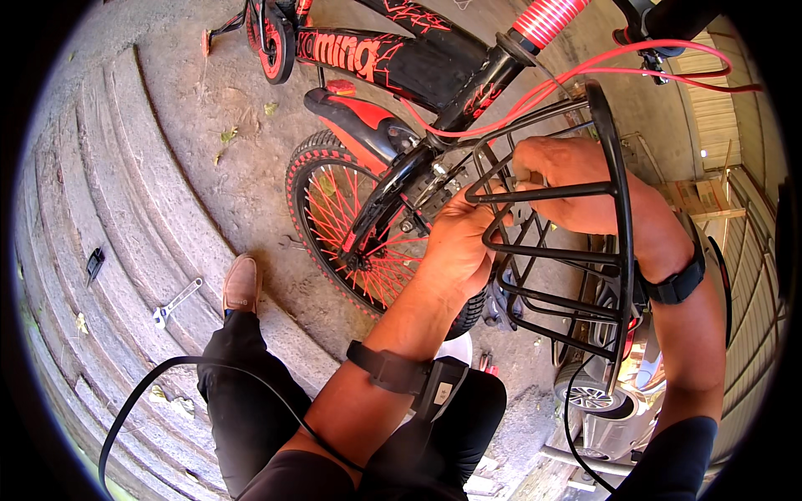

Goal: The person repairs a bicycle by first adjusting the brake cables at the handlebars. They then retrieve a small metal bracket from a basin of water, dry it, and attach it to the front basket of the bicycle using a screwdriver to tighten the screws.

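Observation:
A black wire basket (620,225) is at the front of a black and red bicycle (434,63). My left hand (462,238) reaches to the basket's bike-side bars, its fingers bent and closed close to a small grey metal piece (520,212). From the right, my right hand (561,179) reaches in among the basket bars, fingers curled together by the same piece. The fingertips of both hands are partly hidden, so what they pinch cannot be made out. Just left of my hands is the front wheel (334,209) with red spokes, below a red and black mudguard (359,125).
Red cables (535,104) curve from the handlebar past the basket. An adjustable wrench (177,303) and a small black object (94,265) lie on the concrete steps (100,200) at left. Black cords (167,363) run near my arms. A car wheel (595,397) shows at lower right.

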Tool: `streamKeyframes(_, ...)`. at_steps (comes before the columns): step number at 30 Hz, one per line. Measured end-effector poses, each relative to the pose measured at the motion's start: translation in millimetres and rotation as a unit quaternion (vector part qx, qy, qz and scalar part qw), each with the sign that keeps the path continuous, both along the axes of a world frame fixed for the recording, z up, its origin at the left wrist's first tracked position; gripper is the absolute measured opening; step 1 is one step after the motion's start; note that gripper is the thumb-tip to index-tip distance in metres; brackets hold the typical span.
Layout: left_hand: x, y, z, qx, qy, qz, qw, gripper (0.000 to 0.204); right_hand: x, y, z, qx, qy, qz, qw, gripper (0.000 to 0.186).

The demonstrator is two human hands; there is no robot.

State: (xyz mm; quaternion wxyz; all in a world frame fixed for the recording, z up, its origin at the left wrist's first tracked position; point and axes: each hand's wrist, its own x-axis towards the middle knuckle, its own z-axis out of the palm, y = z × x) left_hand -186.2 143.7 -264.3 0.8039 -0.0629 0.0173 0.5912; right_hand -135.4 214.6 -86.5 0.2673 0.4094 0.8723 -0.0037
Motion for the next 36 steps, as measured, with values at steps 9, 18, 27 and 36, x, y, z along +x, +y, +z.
streamKeyframes(9, 5, 1, -2, -0.007, 0.011, 0.005, 1.000, 0.008, 3, -1, 0, 0.000, -0.006, 0.017, 1.000, 0.014)
streamKeyframes(18, 7, 0, -4, 0.001, 0.009, 0.009, 1.000, 0.008, 4, 1, -2, 0.008, -0.007, 0.049, 0.999, 0.012)
streamKeyframes(27, 6, 0, -1, -0.017, -0.001, 0.003, 1.000, 0.009, 1, 0, 0, 0.000, -0.009, 0.038, 0.999, 0.011)
streamKeyframes(36, 8, 0, -5, -0.006, 0.004, 0.003, 1.000, 0.007, 3, 0, -2, 0.005, -0.013, 0.034, 0.999, 0.011)
